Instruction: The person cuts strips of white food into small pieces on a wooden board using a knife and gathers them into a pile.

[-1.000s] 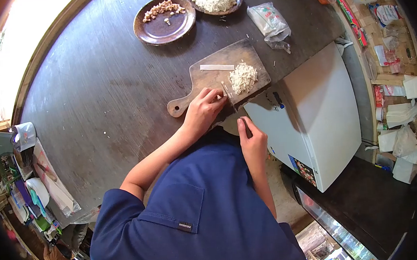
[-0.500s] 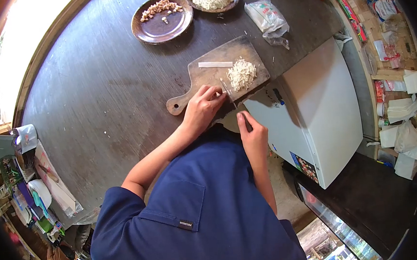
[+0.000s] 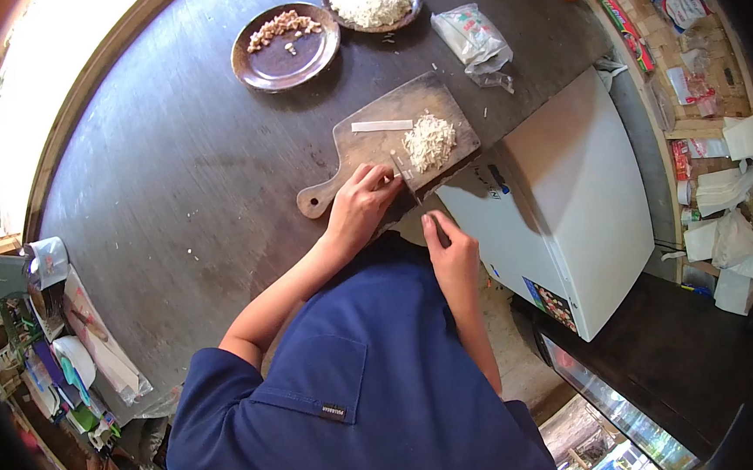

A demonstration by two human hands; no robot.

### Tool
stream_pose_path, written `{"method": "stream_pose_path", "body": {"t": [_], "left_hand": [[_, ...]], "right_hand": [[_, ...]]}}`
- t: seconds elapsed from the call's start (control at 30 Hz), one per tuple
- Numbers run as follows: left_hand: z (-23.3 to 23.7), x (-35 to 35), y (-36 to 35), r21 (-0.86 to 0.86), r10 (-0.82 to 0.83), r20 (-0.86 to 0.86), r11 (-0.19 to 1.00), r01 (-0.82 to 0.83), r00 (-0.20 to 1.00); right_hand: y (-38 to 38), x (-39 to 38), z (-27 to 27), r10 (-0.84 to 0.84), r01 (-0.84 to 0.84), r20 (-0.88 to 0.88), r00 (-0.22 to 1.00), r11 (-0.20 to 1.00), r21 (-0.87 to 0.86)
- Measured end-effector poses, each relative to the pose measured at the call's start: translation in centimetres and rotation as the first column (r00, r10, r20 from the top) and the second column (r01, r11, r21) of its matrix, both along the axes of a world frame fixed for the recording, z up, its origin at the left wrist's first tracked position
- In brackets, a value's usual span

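A wooden cutting board (image 3: 355,152) with a round-ended handle lies at the table's edge. On it are a long white strip (image 3: 382,125) and a heap of finely cut white pieces (image 3: 430,142). My left hand (image 3: 363,205) is closed on the board, its fingers curled around a small pale piece (image 3: 397,176) that is mostly hidden. Gripped in my right hand (image 3: 453,249) is a knife (image 3: 405,177), its thin blade on the board right beside my left fingertips. The knife's handle is largely covered by my fingers.
Beyond the board stand a brown plate (image 3: 282,70) of chopped brownish pieces and a bowl (image 3: 415,5) heaped with white shreds. A plastic bag (image 3: 473,40) lies to their right. A white chest-like appliance (image 3: 584,203) borders the table on the right.
The view has shifted slightly, so the table items appear a little lower and further left. Both hands keep their holds, and the knife stays close to my left fingertips.
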State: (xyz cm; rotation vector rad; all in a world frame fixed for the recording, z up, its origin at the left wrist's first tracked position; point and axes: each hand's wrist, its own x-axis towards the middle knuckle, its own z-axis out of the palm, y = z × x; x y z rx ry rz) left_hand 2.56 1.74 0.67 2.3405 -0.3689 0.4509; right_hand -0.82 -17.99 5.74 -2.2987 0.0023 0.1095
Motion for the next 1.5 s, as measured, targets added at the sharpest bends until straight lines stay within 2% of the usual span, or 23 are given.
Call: {"method": "stream_pose_path", "body": {"t": [0.13,0.27,0.63,0.73,0.87,0.93,1.17,1.3,1.5], "left_hand": [[0.3,-0.1,0.0,0.004,0.012,-0.058,1.0,-0.012,0.998],[0.1,0.0,0.0,-0.014,0.018,-0.015,1.0,-0.018,1.0],[0.5,-0.2,0.0,-0.03,0.011,-0.063,0.999,-0.013,0.998],[0.7,-0.3,0.1,0.0,-0.003,-0.055,1.0,0.003,0.998],[0.5,-0.2,0.6,0.017,-0.032,-0.069,0.999,0.034,0.997],[0.5,-0.2,0.5,0.022,-0.032,-0.046,0.999,0.033,0.998],[0.4,0.0,0.5,0.043,-0.021,-0.005,0.999,0.021,1.0],[0.4,-0.2,0.5,0.0,-0.029,-0.051,1.0,0.029,0.998],[0.3,-0.2,0.5,0.032,-0.007,0.015,0.999,0.007,1.0]], "right_hand": [[-0.6,-0.6,0.7,-0.016,0.018,-0.053,0.998,0.999,0.038],[0.2,0.5,-0.6,-0.02,0.022,-0.019,1.0,0.998,0.058],[0.3,0.1,-0.4,-0.018,0.019,0.032,0.999,0.999,-0.035],[1.1,1.3,0.2,0.023,-0.024,-0.029,0.999,1.0,-0.017],[0.5,0.3,-0.3,0.007,-0.006,0.027,1.0,0.999,-0.032],[-0.1,-0.2,-0.2,-0.007,0.007,-0.017,1.0,1.0,-0.025],[0.8,1.0,-0.3,0.012,-0.012,-0.004,1.0,1.0,0.025],[0.5,0.2,0.6,0.007,-0.007,-0.012,1.0,0.999,-0.044],[1.2,1.0,-0.2,0.024,-0.023,0.024,0.999,0.999,-0.04]]}}
